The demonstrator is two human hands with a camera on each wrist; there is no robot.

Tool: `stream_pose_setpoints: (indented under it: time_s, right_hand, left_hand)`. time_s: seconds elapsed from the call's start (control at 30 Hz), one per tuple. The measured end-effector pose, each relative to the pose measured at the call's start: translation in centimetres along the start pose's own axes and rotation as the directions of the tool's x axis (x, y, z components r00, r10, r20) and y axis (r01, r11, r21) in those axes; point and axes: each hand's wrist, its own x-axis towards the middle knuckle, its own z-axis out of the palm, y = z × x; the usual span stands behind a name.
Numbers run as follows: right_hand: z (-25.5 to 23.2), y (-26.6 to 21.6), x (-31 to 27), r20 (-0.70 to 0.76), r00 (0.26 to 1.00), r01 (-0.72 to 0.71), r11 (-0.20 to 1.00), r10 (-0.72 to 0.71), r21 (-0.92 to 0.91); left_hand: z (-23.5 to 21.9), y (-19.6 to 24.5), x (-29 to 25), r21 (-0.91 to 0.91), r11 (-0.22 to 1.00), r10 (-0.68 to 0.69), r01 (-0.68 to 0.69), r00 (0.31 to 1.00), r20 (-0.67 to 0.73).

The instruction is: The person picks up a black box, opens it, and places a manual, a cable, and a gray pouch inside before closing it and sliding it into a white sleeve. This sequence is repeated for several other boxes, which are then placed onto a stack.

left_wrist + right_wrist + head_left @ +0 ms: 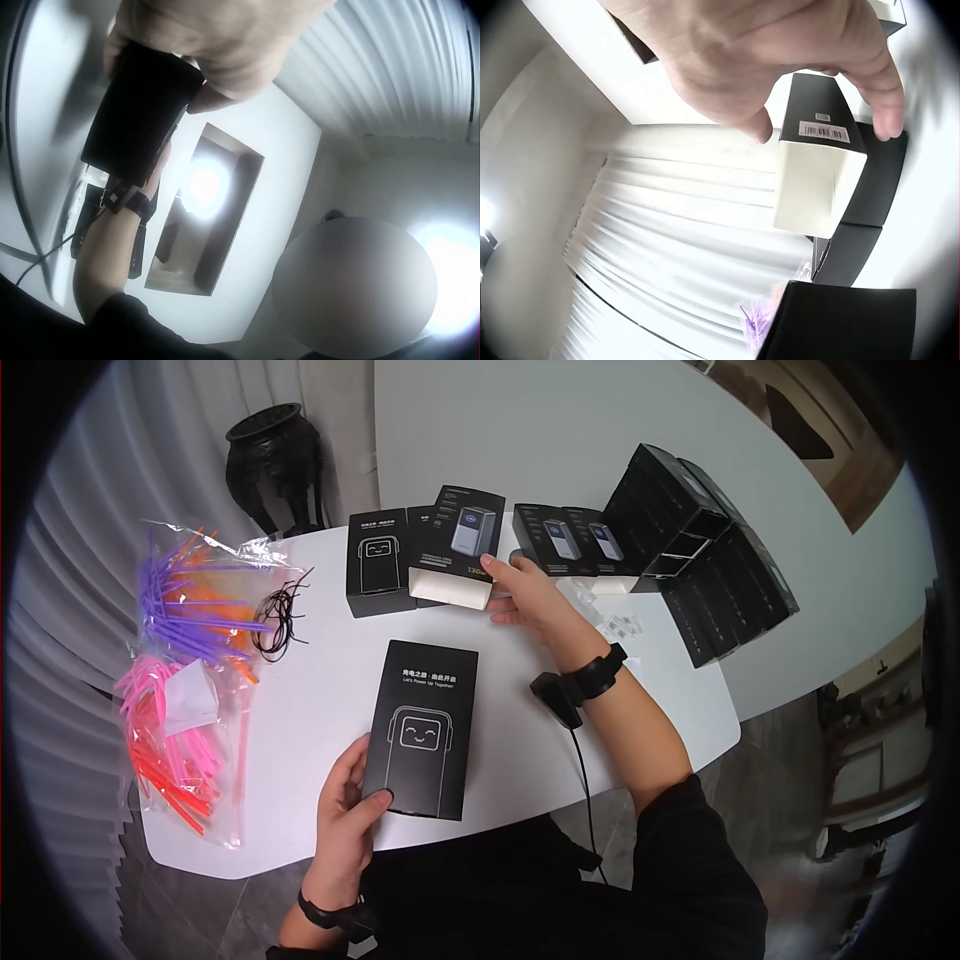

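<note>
My left hand (347,815) grips the lower left side of a black box (425,745) with a smiling face outline, thumb on its front. In the left wrist view that box (142,112) is a dark shape under the hand (217,45). Farther back, a black printed box sleeve (460,540) leans on other boxes, its open white end facing me. My right hand (535,595) is at the sleeve's right edge. The right wrist view has the thumb and fingers of this hand (765,60) spread apart on either side of the sleeve (821,142), which bears a barcode label.
Behind the sleeve stands another smiley box (378,565). More black boxes (680,510) are stacked at the back right. Bags of purple (190,600) and pink sticks (180,730) lie left, beside black ties (283,618). A black device (556,698) with a cable sits under the right wrist.
</note>
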Motion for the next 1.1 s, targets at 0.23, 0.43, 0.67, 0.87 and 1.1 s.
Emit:
stream_pose_setpoints:
  time_s: [0.23,0.43,0.67,0.87,1.1]
  right_hand:
    - [-0.7,-0.7,-0.8,0.175,0.984,-0.006,0.972,-0.037,0.236]
    - [-1.7,-1.4,-5.0,0.283,0.950,-0.010,0.895,-0.131,0.447]
    - [-3.2,-0.7,-7.5,0.316,0.937,-0.042,0.847,-0.151,0.529]
    - [-4.0,0.3,-8.0,0.323,0.927,-0.040,0.806,-0.190,0.591]
    - [-4.6,1.3,-8.2,0.328,0.936,-0.078,0.836,-0.127,0.544]
  left_hand:
    - [0.9,1.4,0.7,0.030,0.997,0.076,-0.076,0.997,-0.004]
    - [2.3,3.8,2.1,0.110,0.982,0.148,-0.152,0.988,0.041]
    - [3.5,4.7,3.7,0.190,0.970,0.123,-0.150,0.982,0.146]
    - [4.1,4.6,4.5,0.187,0.978,0.053,-0.089,0.981,0.189]
    - [3.9,4.2,4.9,0.176,0.984,-0.004,-0.032,0.980,0.199]
